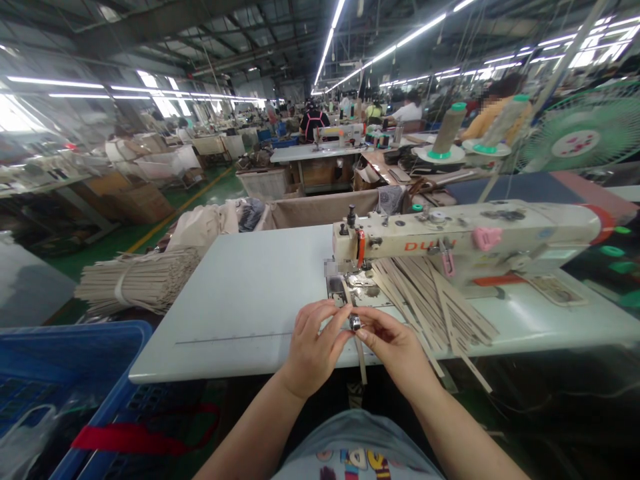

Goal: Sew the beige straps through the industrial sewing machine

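Observation:
In front of the sewing machine (430, 237), both hands meet near the table's front edge. My left hand (315, 343) is closed, with thumb and fingertips at a small shiny silver metal piece (355, 323). From the other side my right hand (395, 343) pinches the same piece; its exact kind is too small to tell. A narrow beige strip (362, 367) runs from the needle area under the fingertips and hangs over the edge. Several more beige strips (425, 300) lie loosely fanned to the right, partly beneath the machine arm.
The pale worktable (240, 293) extends left. Beyond its left side lies a tied bundle of strips (135, 280); a blue crate (125, 360) with a red strap (130, 438) stands nearer. Thread cones (447, 130) and a green fan (575, 140) are at right. People work farther back.

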